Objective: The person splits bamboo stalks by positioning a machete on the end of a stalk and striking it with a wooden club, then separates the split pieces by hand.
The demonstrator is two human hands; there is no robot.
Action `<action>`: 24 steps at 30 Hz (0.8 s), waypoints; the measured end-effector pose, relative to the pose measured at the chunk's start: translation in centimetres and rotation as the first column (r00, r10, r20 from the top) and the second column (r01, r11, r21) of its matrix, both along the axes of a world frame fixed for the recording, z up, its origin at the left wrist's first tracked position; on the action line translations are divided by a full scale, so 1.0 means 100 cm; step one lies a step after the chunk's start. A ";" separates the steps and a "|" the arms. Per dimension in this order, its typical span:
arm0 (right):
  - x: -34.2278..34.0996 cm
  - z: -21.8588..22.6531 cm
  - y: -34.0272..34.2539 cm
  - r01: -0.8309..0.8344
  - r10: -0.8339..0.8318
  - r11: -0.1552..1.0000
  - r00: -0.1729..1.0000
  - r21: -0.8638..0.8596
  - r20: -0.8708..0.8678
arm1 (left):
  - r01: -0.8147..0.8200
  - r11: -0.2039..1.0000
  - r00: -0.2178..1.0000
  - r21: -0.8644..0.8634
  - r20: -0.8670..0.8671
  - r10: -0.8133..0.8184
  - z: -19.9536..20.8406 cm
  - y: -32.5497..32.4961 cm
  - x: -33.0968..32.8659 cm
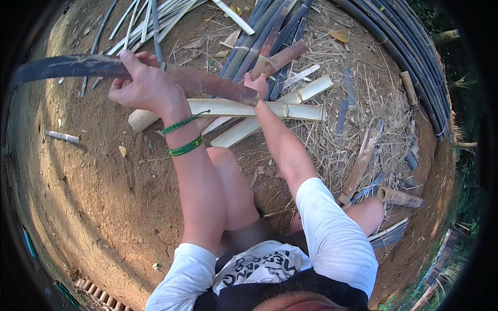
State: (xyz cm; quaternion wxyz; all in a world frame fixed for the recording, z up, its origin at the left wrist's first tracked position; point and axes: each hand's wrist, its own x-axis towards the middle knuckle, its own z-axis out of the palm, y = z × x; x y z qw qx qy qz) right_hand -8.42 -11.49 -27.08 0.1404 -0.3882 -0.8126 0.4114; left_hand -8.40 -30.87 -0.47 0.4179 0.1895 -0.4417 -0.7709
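outdoors, above brown earth (135,171), left fingers (132,64) wrap long bamboo (207,84), right fingers (256,83) a brown piece (286,56).

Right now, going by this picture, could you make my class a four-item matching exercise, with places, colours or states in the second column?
Column 1
1. bracelets
2. fallen leaf
3. left hand
4. big pole bundle

Column 2
A. gripping dark bamboo
B. curving along the upper right
C. green
D. orange-brown

Pairs: 1-C, 2-D, 3-A, 4-B

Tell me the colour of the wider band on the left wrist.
The wider band is green with small yellow marks, showing best in the head view.
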 end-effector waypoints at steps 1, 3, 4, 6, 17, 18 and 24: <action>-0.002 -0.005 0.000 -0.044 0.043 0.998 0.999 -0.052 -0.033 | -0.002 1.000 1.000 -0.001 0.003 0.002 0.000 -0.001 0.000; -0.006 -0.017 0.010 -0.212 0.211 0.973 0.977 -0.093 -0.025 | 0.000 1.000 1.000 0.010 0.021 0.000 0.001 0.002 0.000; -0.006 -0.014 0.009 -0.303 0.302 0.946 0.953 -0.114 -0.028 | -0.003 1.000 1.000 0.017 0.013 0.003 -0.001 -0.001 0.001; -0.001 -0.004 0.005 -0.362 0.358 0.932 0.924 0.005 0.137 | 0.000 1.000 1.000 0.029 -0.007 0.001 -0.003 -0.009 0.001; 0.112 -0.049 0.006 -0.645 0.693 0.522 0.702 0.558 0.163 | -0.054 0.996 0.999 0.074 0.000 0.054 -0.008 -0.020 -0.001; 0.125 -0.050 0.005 -0.687 0.713 0.546 0.682 0.480 0.163 | -0.051 0.996 0.999 0.075 0.002 0.051 -0.009 -0.021 -0.002; 0.160 -0.053 -0.002 -0.704 0.748 0.637 0.663 0.316 -0.031 | -0.056 0.996 0.998 0.075 0.046 0.053 -0.006 -0.016 0.002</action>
